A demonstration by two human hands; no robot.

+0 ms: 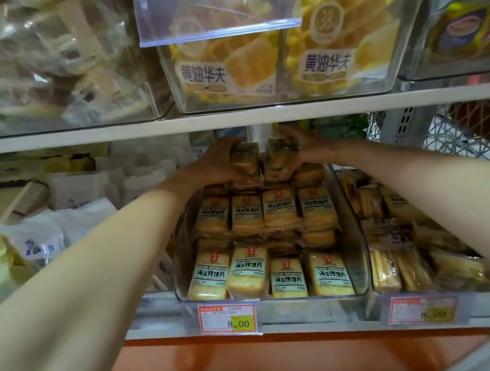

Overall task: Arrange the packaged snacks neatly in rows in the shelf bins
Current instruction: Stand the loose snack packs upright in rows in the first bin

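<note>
reaching deep in the bin [353,234], left hand [220,161] and right hand [304,145], fingers [229,144] clamped on packs [245,159]; one slip likely topples the stack [278,179].

2 bare forearms [75,281]

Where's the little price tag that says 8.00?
In the head view, the price tag is low in the middle, on the front lip of the clear bin, just below the front row of yellow snack packs.
</note>
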